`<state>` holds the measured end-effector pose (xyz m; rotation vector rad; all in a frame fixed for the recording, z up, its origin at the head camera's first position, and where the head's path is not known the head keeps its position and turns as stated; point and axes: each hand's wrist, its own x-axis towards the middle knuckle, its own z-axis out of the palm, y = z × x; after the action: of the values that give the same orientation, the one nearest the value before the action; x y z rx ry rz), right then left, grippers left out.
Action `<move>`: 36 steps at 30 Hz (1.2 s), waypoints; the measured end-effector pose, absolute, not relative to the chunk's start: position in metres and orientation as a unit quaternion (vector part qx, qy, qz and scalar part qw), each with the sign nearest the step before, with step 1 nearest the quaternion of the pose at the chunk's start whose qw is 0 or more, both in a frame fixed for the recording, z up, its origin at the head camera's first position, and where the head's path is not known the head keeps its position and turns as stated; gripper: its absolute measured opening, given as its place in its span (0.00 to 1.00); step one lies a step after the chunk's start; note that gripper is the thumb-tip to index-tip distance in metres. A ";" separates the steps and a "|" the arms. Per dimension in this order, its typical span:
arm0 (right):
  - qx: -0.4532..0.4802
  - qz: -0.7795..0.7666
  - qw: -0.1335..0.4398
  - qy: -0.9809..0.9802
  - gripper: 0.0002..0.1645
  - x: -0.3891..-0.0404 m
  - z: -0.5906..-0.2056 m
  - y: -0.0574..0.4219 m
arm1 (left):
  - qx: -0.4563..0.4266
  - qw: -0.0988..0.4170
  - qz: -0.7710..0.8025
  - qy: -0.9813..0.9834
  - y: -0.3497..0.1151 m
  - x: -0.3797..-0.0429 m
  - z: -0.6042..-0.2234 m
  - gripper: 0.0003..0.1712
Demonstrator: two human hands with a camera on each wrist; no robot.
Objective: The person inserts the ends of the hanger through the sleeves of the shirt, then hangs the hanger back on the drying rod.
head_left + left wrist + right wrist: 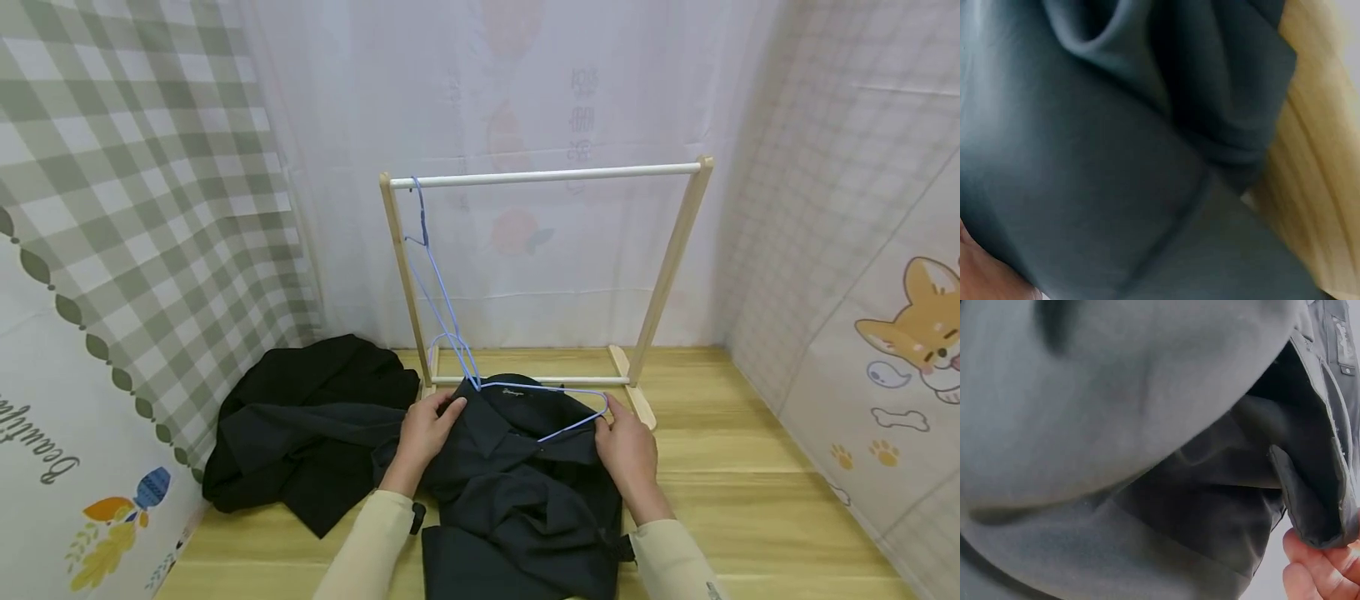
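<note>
A black collared shirt lies in front of me, its neck opening facing the back. Its left collar side is pinched by my left hand, the thumb on top. On the other side, my right hand grips the shirt's edge beside the rounded end of a blue clothes hanger. That hanger lies partly inside the neck opening; the rest is hidden by cloth. In the right wrist view, fingers hold the garment's edge below the neck label. Cloth covers most of the left wrist view.
Behind the shirt stands a wooden rack with a white top rail. A second blue hanger hangs at its left end, reaching down near the collar. Another black garment lies heaped at the left. Cloth walls enclose the wooden table.
</note>
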<state>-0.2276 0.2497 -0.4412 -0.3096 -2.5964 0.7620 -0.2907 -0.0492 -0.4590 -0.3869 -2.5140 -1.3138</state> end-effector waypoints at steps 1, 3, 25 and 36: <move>-0.112 0.272 0.209 -0.933 0.26 -0.227 -0.441 0.250 | -0.135 0.141 -0.451 -0.871 -0.048 -0.290 -0.458 0.18; -0.114 0.269 0.210 -0.933 0.25 -0.226 -0.440 0.250 | -0.141 0.150 -0.440 -0.874 -0.047 -0.290 -0.458 0.18; -0.020 0.248 0.168 -0.954 0.14 -0.221 -0.431 0.260 | -0.246 0.303 -0.268 -0.881 -0.064 -0.303 -0.469 0.04; -0.088 0.203 0.162 -0.962 0.17 -0.220 -0.431 0.259 | -0.312 0.426 -0.203 -0.825 -0.054 -0.300 -0.467 0.08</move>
<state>-0.2203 0.2594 -0.4306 -0.2510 -2.7441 0.5799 -0.2996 -0.0538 -0.4666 -0.7788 -2.0629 -0.5066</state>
